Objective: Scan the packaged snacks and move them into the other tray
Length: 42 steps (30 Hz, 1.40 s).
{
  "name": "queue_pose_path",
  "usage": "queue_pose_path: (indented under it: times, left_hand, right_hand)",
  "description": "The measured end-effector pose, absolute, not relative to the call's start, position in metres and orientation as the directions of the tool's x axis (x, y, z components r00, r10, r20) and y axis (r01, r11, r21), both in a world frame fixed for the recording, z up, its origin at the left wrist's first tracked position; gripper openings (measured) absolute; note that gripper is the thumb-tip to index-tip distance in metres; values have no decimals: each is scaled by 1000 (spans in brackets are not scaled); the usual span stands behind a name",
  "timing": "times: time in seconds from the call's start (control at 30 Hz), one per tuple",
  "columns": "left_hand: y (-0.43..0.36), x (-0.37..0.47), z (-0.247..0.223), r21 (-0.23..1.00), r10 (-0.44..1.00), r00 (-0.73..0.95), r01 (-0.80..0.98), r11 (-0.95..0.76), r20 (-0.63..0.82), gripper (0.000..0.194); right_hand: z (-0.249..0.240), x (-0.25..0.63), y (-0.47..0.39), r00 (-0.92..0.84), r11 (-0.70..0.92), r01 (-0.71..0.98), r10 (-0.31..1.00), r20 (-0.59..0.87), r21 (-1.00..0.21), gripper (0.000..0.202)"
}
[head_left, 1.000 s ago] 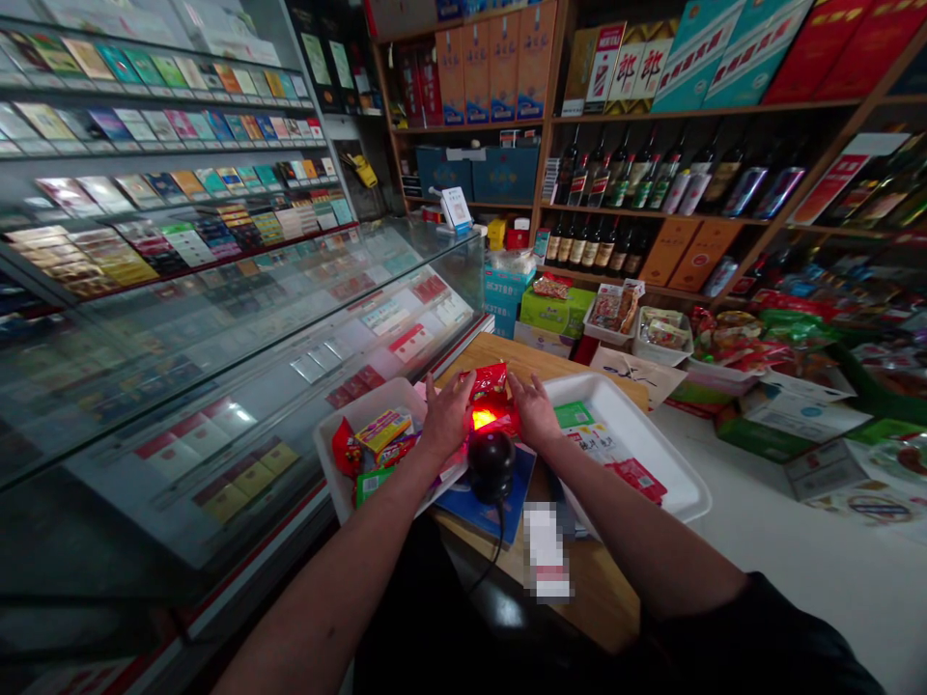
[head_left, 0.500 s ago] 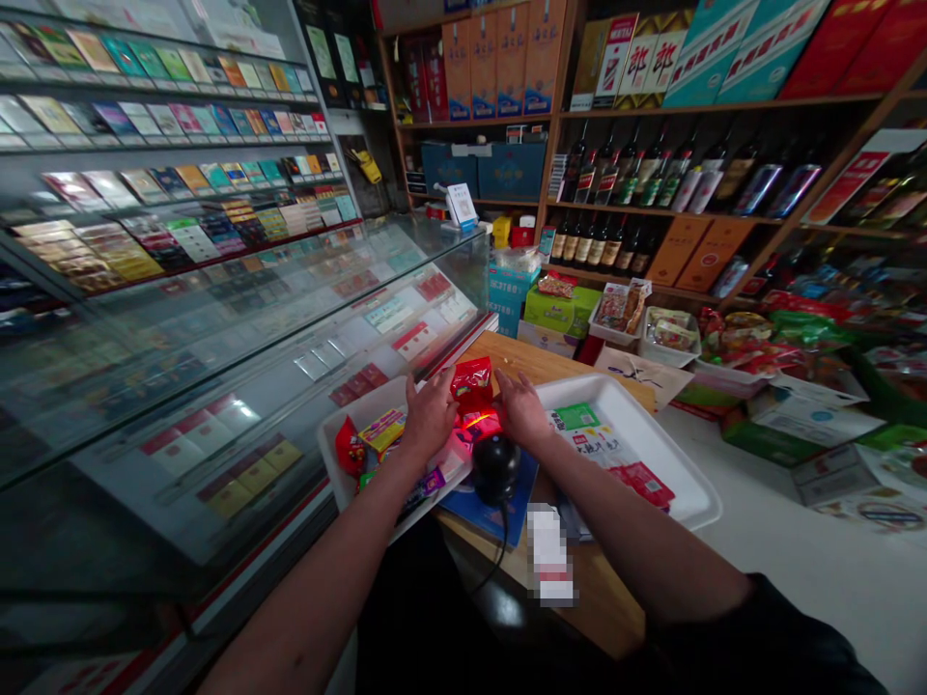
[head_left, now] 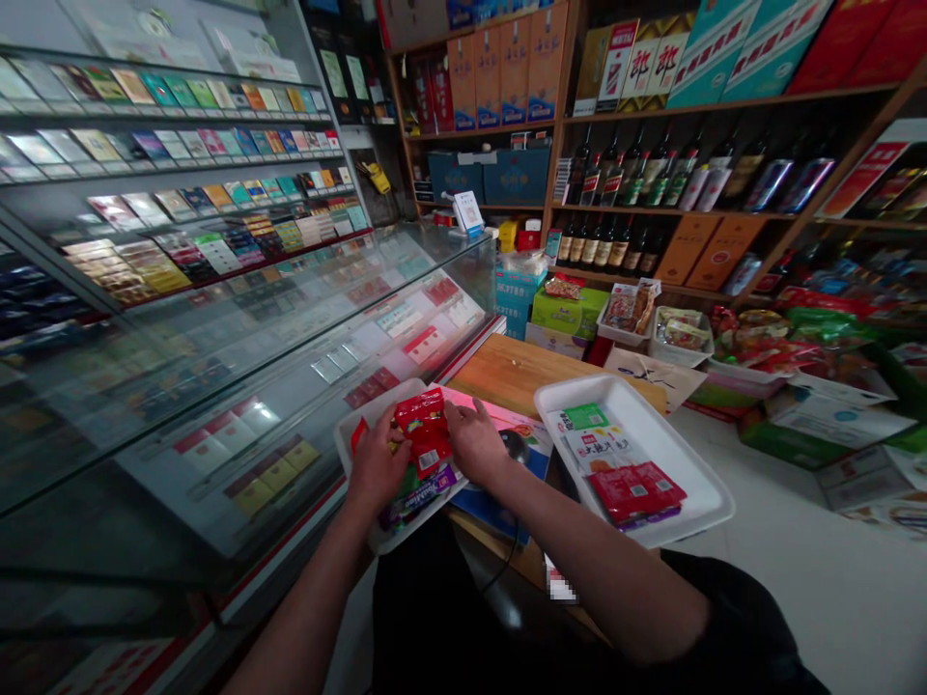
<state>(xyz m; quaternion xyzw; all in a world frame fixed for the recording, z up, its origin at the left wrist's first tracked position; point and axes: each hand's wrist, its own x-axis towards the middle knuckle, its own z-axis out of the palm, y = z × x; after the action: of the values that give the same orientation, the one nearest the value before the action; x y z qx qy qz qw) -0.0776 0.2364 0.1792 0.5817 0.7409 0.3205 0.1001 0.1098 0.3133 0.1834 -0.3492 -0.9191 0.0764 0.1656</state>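
A red snack packet [head_left: 426, 430] with a barcode is over the left white tray [head_left: 348, 425]. My right hand [head_left: 474, 439] grips the packet's right edge. My left hand [head_left: 380, 463] has its fingers closed at the packet's left side, over the tray. Purple and green packets [head_left: 416, 502] lie in that tray beneath. Just right of my right hand, the black scanner [head_left: 516, 445] stands on a blue item [head_left: 536, 463], partly hidden by the hand. The right white tray [head_left: 699, 483] holds flat packets, among them a red one [head_left: 630, 490].
A glass display counter [head_left: 290, 319] runs along the left. The wooden table [head_left: 521, 372] lies beneath the trays. Boxes [head_left: 569, 309] and snack baskets [head_left: 681, 333] stand beyond it, below shelves of bottles.
Both hands have moved left from the scanner to over the left tray, bringing the red packet along. The scanner's red light no longer shows. The view has shifted slightly.
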Motion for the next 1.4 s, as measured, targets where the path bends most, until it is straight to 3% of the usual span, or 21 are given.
queue_pose_path:
  times: [0.23, 0.43, 0.73, 0.83, 1.0, 1.13, 1.27, 1.4]
  left_hand:
    - [202, -99, 166, 643, 907, -408, 723, 251, 105, 77]
    - [194, -112, 156, 598, 888, -456, 731, 329, 68, 74]
    - [196, -96, 162, 451, 863, -483, 809, 376, 146, 62]
    - [196, -70, 171, 479, 868, -470, 806, 348, 159, 62]
    - [199, -2, 181, 615, 905, -357, 774, 148, 232, 56]
    - [208, 68, 183, 730, 932, -209, 679, -80, 297, 49]
    - [228, 137, 183, 827, 969, -43, 530, -185, 244, 46]
    - [260, 194, 174, 934, 989, 134, 339, -110, 68, 48]
  right_hand:
    - [172, 87, 279, -723, 754, 598, 654, 222, -273, 64]
    - [170, 91, 270, -715, 757, 588, 651, 254, -286, 62]
    - [197, 135, 270, -659, 722, 590, 689, 301, -361, 56]
    - [204, 160, 269, -579, 676, 606, 736, 351, -419, 51]
    - [198, 223, 268, -348, 516, 645, 855, 384, -563, 41]
    - [186, 291, 274, -167, 330, 707, 937, 307, -625, 38]
    - [172, 354, 288, 1, 64, 812, 994, 111, -580, 39]
    - [157, 391, 304, 102, -118, 857, 993, -60, -502, 39]
